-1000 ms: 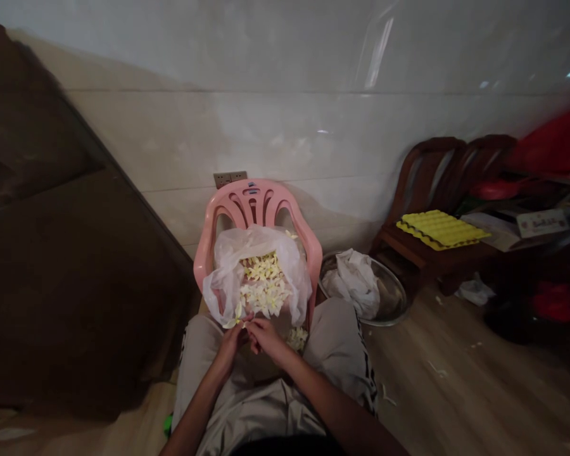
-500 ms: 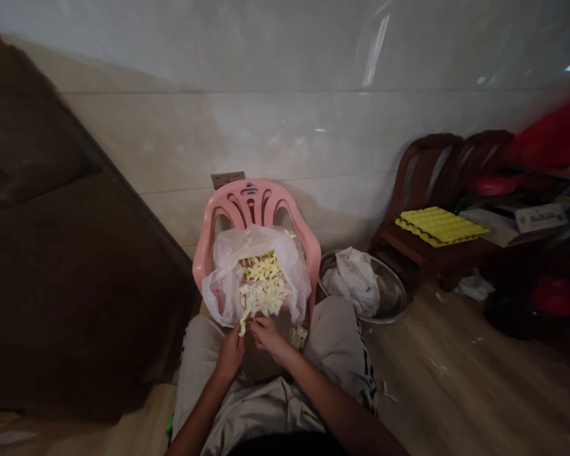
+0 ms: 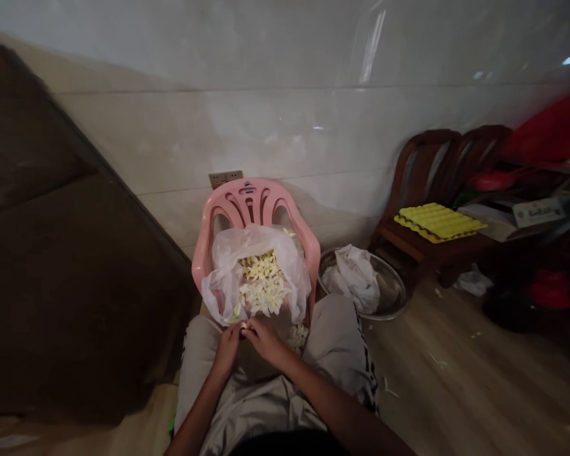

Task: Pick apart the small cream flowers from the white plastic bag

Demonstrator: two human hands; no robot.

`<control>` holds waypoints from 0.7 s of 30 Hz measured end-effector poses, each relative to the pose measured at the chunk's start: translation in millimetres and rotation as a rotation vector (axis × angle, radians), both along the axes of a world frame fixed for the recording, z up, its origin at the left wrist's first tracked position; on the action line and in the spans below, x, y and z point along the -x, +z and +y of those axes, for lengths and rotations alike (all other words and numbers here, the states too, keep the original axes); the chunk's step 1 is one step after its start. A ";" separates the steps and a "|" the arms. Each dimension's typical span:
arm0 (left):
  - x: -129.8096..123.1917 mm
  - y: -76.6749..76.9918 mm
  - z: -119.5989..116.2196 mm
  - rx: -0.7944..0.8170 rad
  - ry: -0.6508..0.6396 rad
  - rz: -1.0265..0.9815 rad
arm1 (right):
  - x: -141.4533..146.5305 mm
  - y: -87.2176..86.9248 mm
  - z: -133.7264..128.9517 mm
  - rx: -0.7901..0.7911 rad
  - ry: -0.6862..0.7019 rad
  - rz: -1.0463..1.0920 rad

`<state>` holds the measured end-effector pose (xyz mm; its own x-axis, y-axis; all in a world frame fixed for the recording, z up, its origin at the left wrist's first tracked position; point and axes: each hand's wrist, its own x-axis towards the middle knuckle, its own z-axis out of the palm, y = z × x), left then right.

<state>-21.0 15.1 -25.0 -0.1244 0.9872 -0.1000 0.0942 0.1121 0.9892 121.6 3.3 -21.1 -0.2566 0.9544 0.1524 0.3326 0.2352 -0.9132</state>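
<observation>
My left hand (image 3: 227, 347) is closed around the lower end of a pale yellow-white flower (image 3: 237, 311), whose tip sticks up past the fingers. Its fingertips meet those of my right hand (image 3: 262, 338), which is pinched at a small white bit of the flower between them. Just beyond both hands, an opened white plastic bag (image 3: 291, 278) rests on the seat of a pink plastic chair (image 3: 200, 256). Loose white and yellowish flowers (image 3: 265, 292) fill the bag's mouth. A smaller heap of pale pieces (image 3: 297, 337) lies low, beside my right knee.
Right of the chair, a metal basin (image 3: 399, 303) holds a crumpled white bag (image 3: 358, 278). Yellow egg trays (image 3: 437, 221) sit on a wooden chair (image 3: 399, 187). A dark brown panel (image 3: 76, 285) stands at left. Scraps (image 3: 390, 391) lie on the wooden floor.
My right hand has moved slightly left and up against my left hand. Less of the pale flower shows above my left fingers than before.
</observation>
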 end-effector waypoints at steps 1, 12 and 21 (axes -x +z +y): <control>1.1 -1.7 0.9 0.007 0.001 -0.011 | -2.5 2.5 -1.4 -0.042 0.008 -0.099; 3.2 -20.7 10.4 0.172 -0.063 -0.131 | -11.7 19.1 -2.6 -0.275 0.053 -0.576; 1.9 -25.1 4.6 0.150 -0.127 -0.128 | -9.6 12.9 0.8 -0.144 0.003 -0.279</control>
<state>-22.9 19.6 -50.1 0.0224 0.9670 -0.2537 -0.0079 0.2539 0.9672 131.2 4.1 -8.2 -0.3100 0.9273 0.2097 0.5649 0.3571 -0.7439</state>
